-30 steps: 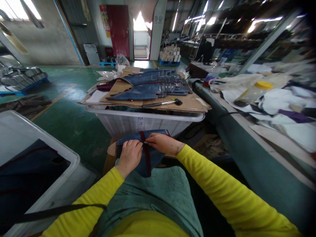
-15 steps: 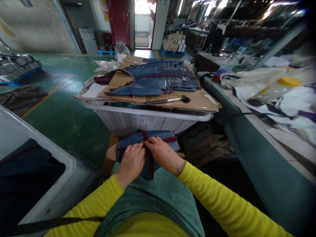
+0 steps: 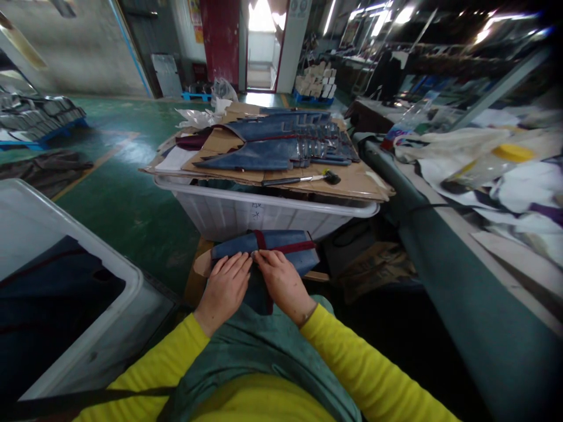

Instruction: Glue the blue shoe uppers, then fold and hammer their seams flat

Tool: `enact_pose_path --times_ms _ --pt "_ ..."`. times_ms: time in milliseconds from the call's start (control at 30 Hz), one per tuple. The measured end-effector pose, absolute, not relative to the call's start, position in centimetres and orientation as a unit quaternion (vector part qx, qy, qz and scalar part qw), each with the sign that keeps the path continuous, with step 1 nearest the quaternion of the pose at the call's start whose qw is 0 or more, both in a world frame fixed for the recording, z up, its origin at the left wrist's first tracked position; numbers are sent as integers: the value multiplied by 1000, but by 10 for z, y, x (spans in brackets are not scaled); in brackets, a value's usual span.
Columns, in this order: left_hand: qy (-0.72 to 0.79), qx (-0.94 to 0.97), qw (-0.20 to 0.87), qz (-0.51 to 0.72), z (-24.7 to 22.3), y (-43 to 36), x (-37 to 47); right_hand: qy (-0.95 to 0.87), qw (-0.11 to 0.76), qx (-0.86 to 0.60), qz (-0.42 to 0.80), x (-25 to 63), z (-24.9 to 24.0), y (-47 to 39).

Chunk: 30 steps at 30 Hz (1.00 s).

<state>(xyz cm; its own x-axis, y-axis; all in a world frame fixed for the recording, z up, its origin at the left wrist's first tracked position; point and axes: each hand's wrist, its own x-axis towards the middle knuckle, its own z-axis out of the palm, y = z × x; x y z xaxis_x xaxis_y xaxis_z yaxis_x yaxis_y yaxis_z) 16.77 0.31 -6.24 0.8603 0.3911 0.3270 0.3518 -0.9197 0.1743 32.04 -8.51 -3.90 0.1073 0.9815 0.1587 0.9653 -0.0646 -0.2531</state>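
Note:
A blue piece with dark red strips (image 3: 297, 239) lies over my lap, in front of the white bin. My left hand (image 3: 226, 288) rests on its left part, fingers together and closed on the material. Close beside it, my right hand (image 3: 284, 284) pinches the piece near the crossing of the red strips. The fingertips of both hands nearly meet. Past the bin's rim, more blue pieces (image 3: 259, 155) lie in overlapping rows on cardboard (image 3: 365, 181), with a black-handled brush (image 3: 288, 180) at the near edge.
The white bin (image 3: 206, 214) stands ahead under the cardboard. Another bin (image 3: 136, 281) at the left holds dark blue material. Along the right runs a bench (image 3: 444, 252) with white cloths, a yellow-lidded jar (image 3: 479, 170) and a plastic bottle (image 3: 409, 120).
The view has shifted slightly. My right hand has moved a little down and left, off the upper red strip, and my left hand's fingers lie flatter on the piece.

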Motion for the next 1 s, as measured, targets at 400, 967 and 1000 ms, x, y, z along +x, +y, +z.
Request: enact_pose_path --times_ms 400,967,1000 --pt "240 950 57 194 -66 19 132 -676 139 -723 28 289 -39 -64" --pt "331 911 113 218 -76 22 101 -721 142 -677 42 248 -37 -33" --pt "327 911 117 224 -77 21 103 -720 144 -677 45 250 -36 -34"
